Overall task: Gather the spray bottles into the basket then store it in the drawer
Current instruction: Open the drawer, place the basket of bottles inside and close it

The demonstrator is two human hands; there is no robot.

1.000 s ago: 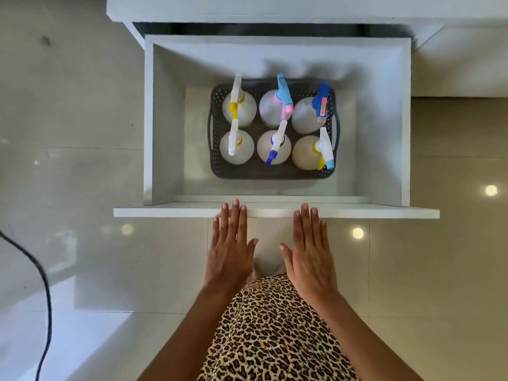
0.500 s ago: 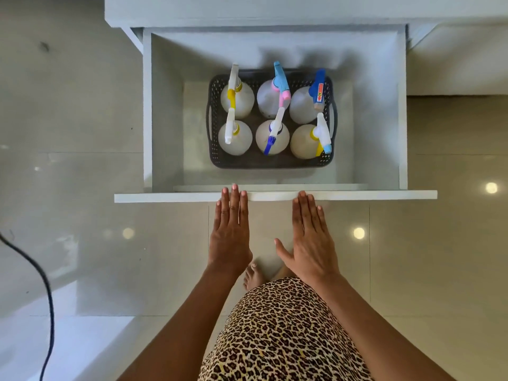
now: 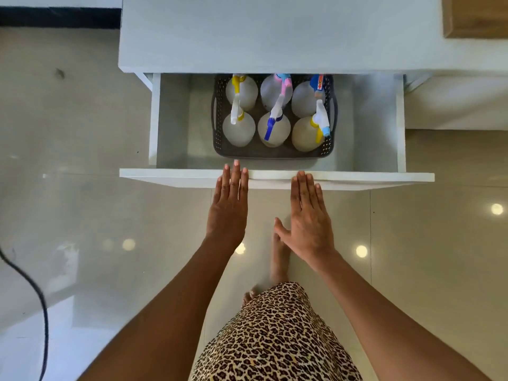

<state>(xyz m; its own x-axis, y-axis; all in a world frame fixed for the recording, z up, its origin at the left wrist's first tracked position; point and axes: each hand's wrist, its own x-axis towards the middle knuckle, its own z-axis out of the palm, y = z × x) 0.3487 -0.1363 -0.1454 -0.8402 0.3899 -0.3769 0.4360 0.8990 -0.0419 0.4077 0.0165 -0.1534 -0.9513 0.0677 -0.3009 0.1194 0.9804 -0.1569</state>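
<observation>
Bottles (image 3: 275, 114), six of them, stand upright in the basket (image 3: 272, 153), which sits at the back middle of the drawer (image 3: 277, 178), so only closing is left. Both hands press flat on the drawer front, each grip apart and clamped on nothing. The left hand (image 3: 228, 207) and right hand (image 3: 309, 215) lie side by side, fingers pointing at the drawer, arms stretched forward, well placed for an even push.

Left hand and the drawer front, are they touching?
Touching. The head view shows the left hand flat, fingertips lying over the top edge of the drawer front, with no gap visible.
</observation>
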